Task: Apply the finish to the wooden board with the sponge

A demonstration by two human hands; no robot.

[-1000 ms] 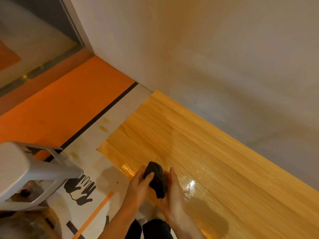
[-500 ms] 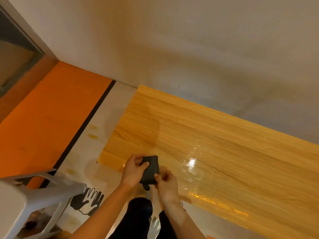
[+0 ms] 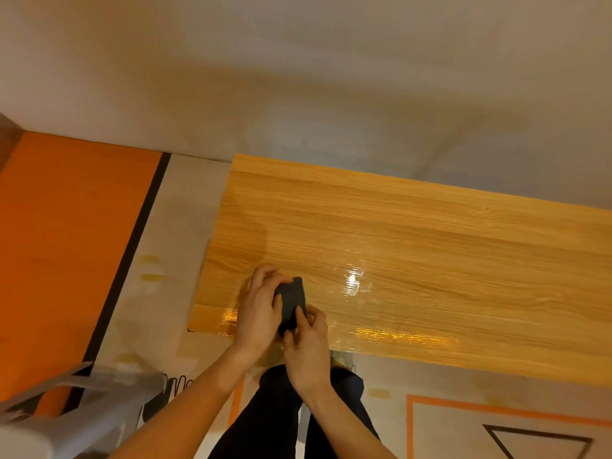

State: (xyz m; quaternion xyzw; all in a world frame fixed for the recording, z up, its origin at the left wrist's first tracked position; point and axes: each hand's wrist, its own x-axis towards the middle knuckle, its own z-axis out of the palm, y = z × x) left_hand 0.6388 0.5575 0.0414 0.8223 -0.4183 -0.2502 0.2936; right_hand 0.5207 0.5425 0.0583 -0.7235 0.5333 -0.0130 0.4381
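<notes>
Right, both hands hold the dark grey sponge above the near edge of the wooden board, L hand & R hand fingers curled round it, board's honey-coloured w/ glossy wet patches nearby, duller twd the wall.

glossy wet wooden board; matt dark sponge.

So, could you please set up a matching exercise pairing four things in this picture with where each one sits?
Things:
1. sponge
2. wooden board
3. orange floor panel
4. plastic stool

Places:
A. bottom left corner
B. against the wall
C. far left, beyond the black stripe
D. held between the left hand and right hand

Pairs: 1-D, 2-B, 3-C, 4-A
</notes>
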